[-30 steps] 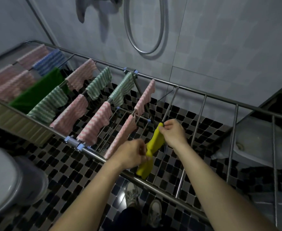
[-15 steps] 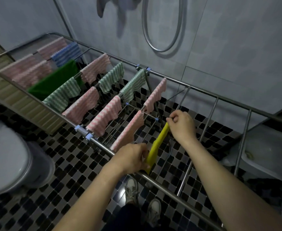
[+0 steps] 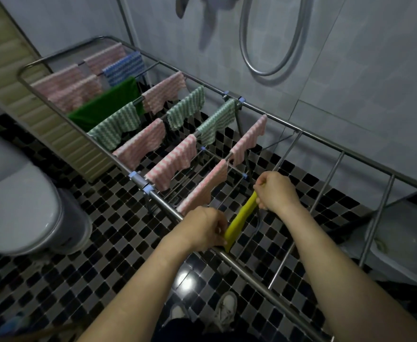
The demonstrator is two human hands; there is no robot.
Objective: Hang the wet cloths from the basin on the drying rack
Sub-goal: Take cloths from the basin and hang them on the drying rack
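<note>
**Both hands on the yellow cloth at the rack's near rail**

Left hand (image 3: 203,229) is closed on the lower end of the narrow yellow cloth (image 3: 242,217), right at the near rail of the long stainless-steel drying rack (image 3: 251,272). Right hand (image 3: 276,192) is pinched on the cloth's upper end, further in over the rack. The cloth runs taut between them, along a cross bar; its lowest tip touches the near rail.

Rack contents, left of the hands:
- pink-and-white striped cloths (image 3: 172,162) draped over several bars, one just beside the yellow cloth
- green-and-white striped cloths (image 3: 116,127) among them
- a plain dark green cloth (image 3: 103,106) toward the far left
- one blue-and-white striped cloth (image 3: 123,69) at the far end

Right of the hands the cross bars are bare, with open gaps down to the black, grey and white mosaic floor (image 3: 91,267).

Edges and room: the rack's far rail runs close along the pale tiled wall (image 3: 375,70), where a looped metal shower hose (image 3: 271,45) hangs. A white toilet (image 3: 17,206) stands near the rack's left half, on the person's side. A white basin (image 3: 404,240) sits on the floor under the rack's right end; its contents cannot be made out. Two pale shoes (image 3: 224,309) show just short of the near rail.
</note>
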